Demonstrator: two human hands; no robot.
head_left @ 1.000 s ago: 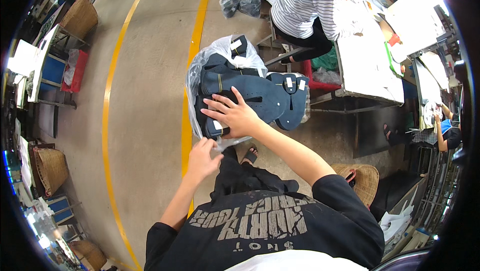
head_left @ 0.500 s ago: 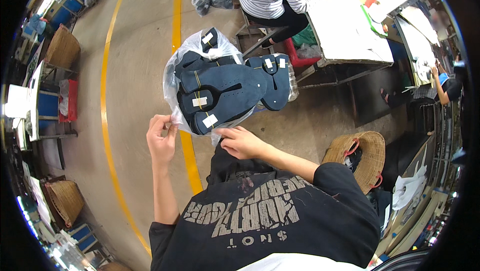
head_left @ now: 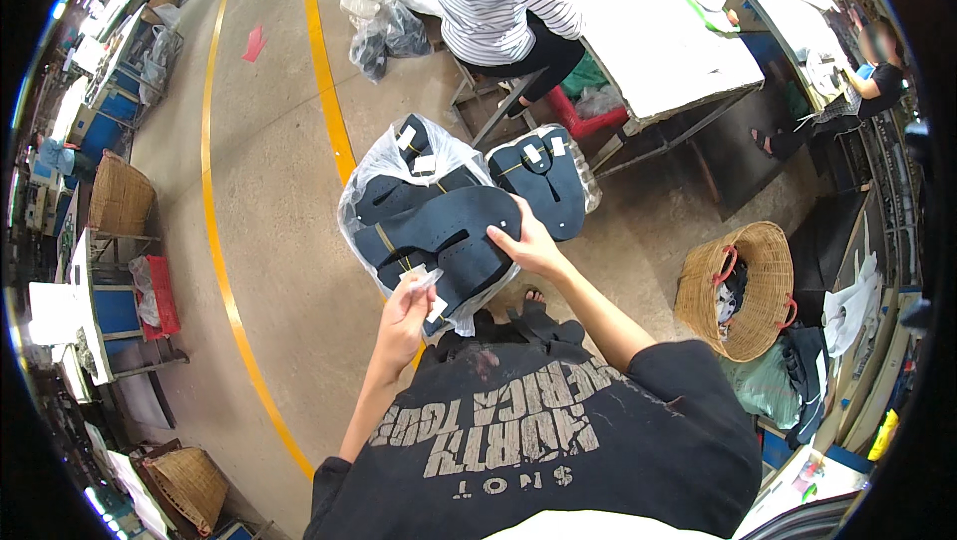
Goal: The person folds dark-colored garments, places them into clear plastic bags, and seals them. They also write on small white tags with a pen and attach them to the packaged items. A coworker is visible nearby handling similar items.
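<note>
A clear plastic bag (head_left: 351, 203) stands in front of me, filled with dark blue shoe soles bundled by yellow bands with white labels. The upper bundle of soles (head_left: 439, 221) lies across the bag's mouth. My right hand (head_left: 530, 241) grips that bundle's right end, thumb on top and fingers mostly hidden. A fold of the bag's plastic is pinched in my left hand (head_left: 401, 316) at the bundle's near left end. Just right of the bag sits a second bag of soles (head_left: 558, 196).
A person in a striped top (head_left: 493, 1) sits at a white-topped table (head_left: 688, 51). To my right is a wicker basket (head_left: 738, 291) with red handles. Yellow floor lines (head_left: 324, 91) run along the left. Grey plastic bags (head_left: 384, 21) lie ahead.
My right hand has moved from the bag's near edge up to the end of the upper bundle and gripped it. My left hand has shifted right, with plastic pinched in it.
</note>
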